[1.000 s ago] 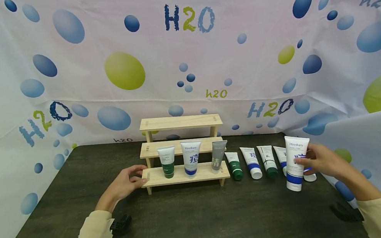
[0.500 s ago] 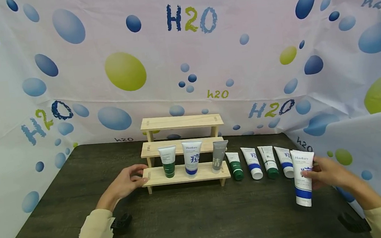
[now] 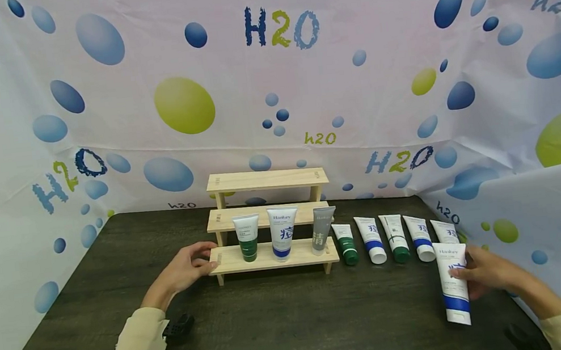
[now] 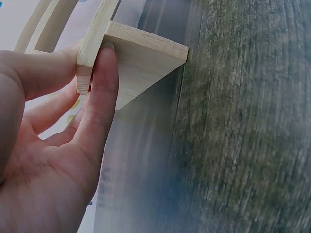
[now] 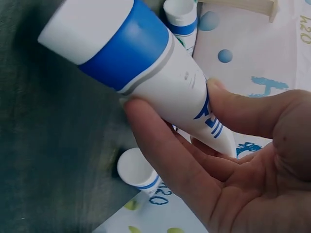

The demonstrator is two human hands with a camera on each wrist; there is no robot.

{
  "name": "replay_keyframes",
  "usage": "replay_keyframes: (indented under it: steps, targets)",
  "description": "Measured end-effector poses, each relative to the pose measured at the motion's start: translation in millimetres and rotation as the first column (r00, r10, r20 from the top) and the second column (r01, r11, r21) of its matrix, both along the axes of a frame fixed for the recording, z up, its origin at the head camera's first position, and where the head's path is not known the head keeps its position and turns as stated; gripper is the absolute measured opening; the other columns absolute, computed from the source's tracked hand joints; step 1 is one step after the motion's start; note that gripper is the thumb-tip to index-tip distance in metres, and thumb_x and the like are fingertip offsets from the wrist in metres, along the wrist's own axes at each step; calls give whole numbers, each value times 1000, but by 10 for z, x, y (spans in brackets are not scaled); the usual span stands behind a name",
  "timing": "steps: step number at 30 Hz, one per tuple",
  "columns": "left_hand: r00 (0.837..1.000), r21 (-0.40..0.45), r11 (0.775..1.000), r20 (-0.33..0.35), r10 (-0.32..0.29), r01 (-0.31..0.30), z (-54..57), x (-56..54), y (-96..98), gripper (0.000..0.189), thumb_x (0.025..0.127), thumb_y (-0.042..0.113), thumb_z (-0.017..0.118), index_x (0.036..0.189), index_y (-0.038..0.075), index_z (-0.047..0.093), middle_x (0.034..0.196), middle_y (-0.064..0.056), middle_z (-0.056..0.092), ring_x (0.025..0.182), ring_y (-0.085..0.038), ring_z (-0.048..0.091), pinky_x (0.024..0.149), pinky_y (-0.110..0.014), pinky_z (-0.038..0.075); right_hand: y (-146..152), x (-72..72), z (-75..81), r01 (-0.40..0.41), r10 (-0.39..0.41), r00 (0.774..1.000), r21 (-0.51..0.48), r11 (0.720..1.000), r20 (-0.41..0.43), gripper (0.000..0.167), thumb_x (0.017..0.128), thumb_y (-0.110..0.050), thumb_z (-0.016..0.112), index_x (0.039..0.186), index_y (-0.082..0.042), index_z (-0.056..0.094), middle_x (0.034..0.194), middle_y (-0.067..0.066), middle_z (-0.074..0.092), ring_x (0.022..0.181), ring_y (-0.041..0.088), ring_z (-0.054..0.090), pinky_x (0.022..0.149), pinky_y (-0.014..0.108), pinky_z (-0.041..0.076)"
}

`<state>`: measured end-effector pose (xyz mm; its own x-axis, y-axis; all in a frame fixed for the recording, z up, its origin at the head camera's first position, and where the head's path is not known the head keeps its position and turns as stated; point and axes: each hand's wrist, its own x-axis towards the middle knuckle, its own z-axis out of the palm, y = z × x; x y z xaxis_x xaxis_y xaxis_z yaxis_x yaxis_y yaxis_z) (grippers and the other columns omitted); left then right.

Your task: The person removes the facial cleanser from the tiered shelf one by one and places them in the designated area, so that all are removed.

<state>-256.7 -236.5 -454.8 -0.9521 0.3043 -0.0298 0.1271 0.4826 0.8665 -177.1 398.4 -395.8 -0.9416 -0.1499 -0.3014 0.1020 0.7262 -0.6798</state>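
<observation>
My right hand point(image 3: 490, 268) holds a white squeeze tube point(image 3: 454, 282) with a blue band and white cap, pinched between thumb and fingers with the cap end down, at the right of the table. In the right wrist view the tube point(image 5: 160, 68) points its cap toward the upper left. My left hand point(image 3: 183, 271) pinches the left end of the lowest tier of a wooden step rack point(image 3: 274, 263). In the left wrist view, thumb and fingers lie on either side of the board's end point(image 4: 92, 53). On that tier stand a green-and-white tube point(image 3: 248, 238), a blue-and-white tube point(image 3: 283, 232) and a grey tube point(image 3: 323, 229).
Right of the rack lies a row of tubes: a small green one point(image 3: 346, 243), a blue-banded one point(image 3: 371, 239), a green-capped one point(image 3: 395, 237), another blue-banded one point(image 3: 419, 237), and one partly hidden tube point(image 3: 444, 232) behind the held tube. A printed cloth point(image 3: 236, 145) backs the dark table point(image 3: 296, 321).
My right hand has moved the held tube toward me and slightly right, away from the row, uncovering part of the rightmost lying tube. My left hand stays on the rack.
</observation>
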Motion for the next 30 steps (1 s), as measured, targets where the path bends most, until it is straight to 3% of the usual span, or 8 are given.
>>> replay_keyframes:
  steps: [9, 20, 30]
  targets:
    - [1000, -18, 1000, 7, 6, -5, 12, 10, 5, 53, 100, 11, 67, 147, -4, 48, 141, -30, 52, 113, -31, 68, 88, -39, 57, 11, 51, -116, 60, -63, 996, 44, 997, 67, 65, 103, -24, 65, 126, 21, 22, 90, 19, 69, 73, 23, 73, 64, 41, 62]
    - [1000, -24, 1000, 15, 15, -15, 3, 16, 6, 53, 100, 11, 68, 147, -4, 48, 141, -29, 52, 110, -28, 67, 87, -37, 57, 9, 27, -199, 84, -90, 991, 66, 994, 102, 52, 103, -25, 66, 115, 16, 37, 87, 14, 68, 69, 20, 71, 63, 36, 62]
    - [1000, -18, 1000, 5, 8, -8, 18, 6, 6, 54, 100, 11, 68, 147, -5, 48, 139, -29, 53, 108, -27, 68, 85, -36, 56, 80, -4, -301, 32, -32, 992, -2, 999, 120, 52, 103, -24, 66, 115, 19, 41, 84, 9, 70, 69, 19, 71, 62, 37, 62]
